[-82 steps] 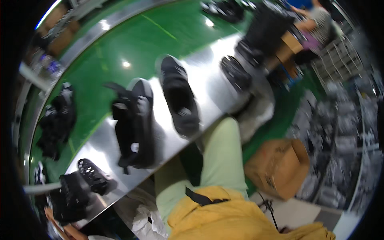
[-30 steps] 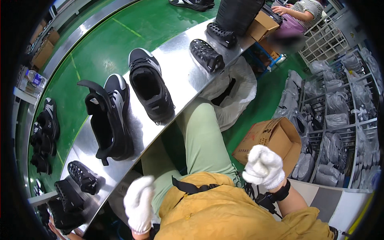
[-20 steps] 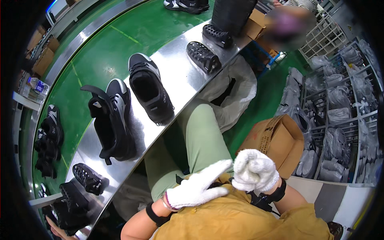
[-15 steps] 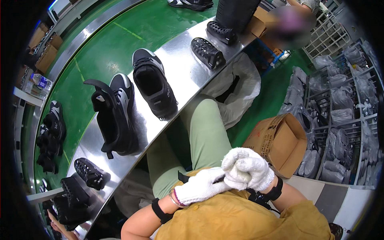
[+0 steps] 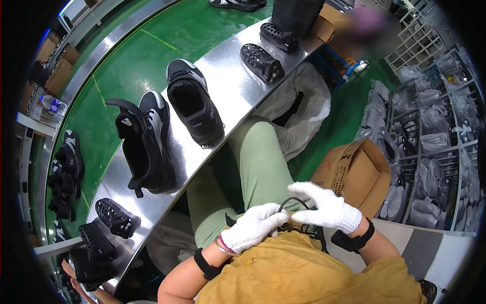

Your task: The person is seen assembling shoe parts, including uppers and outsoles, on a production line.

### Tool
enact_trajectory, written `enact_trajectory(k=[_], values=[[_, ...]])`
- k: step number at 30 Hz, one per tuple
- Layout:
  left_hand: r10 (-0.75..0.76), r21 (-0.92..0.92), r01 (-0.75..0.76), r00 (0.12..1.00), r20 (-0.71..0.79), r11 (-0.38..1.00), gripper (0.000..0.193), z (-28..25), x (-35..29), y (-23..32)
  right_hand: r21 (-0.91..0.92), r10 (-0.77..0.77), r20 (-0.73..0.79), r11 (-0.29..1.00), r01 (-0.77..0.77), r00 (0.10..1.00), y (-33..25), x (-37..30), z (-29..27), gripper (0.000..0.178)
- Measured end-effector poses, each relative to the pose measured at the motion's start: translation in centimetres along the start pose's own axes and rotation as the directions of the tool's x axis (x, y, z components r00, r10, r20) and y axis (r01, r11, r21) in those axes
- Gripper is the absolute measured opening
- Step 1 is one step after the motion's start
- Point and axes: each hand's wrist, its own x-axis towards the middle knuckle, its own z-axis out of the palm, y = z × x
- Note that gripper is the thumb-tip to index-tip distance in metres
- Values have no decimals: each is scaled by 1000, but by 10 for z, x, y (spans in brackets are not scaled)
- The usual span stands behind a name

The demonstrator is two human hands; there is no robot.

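Observation:
Both my hands wear white knit gloves and rest over my mustard-coloured shirt. My left hand lies with its fingers stretched to the right, close together. My right hand is open, thumb and fingers spread apart. Between them a thin black cable arches up; its lower run is partly hidden by the gloves and shirt. On the metal bench ahead stand two black-and-grey sneakers, the left one with its tongue pulled up and the right one upright. Neither hand touches them.
Black perforated shoe-shaped pieces sit at both ends of the bench. An open cardboard box and a pale bag stand right of my legs. Racks hold plastic-wrapped items. Another person's hand shows lower left.
My hands, clasped before, have come apart. The right one has opened and moved slightly right. The black cable now shows between them.

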Motion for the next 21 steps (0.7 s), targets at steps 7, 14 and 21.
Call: enact_trajectory(k=[7, 14, 21], values=[[37, 27, -37, 999, 9, 999, 31, -3, 5, -3, 281, 88, 167, 950, -133, 982, 7, -5, 11, 76], [19, -203, 4, 994, 111, 979, 33, -5, -1, 9, 660, 176, -5, 740, -129, 984, 18, -2, 22, 64], [-15, -157, 34, 992, 123, 987, 22, -11, 5, -12, 725, 259, -44, 673, -148, 965, 11, 0, 19, 55]])
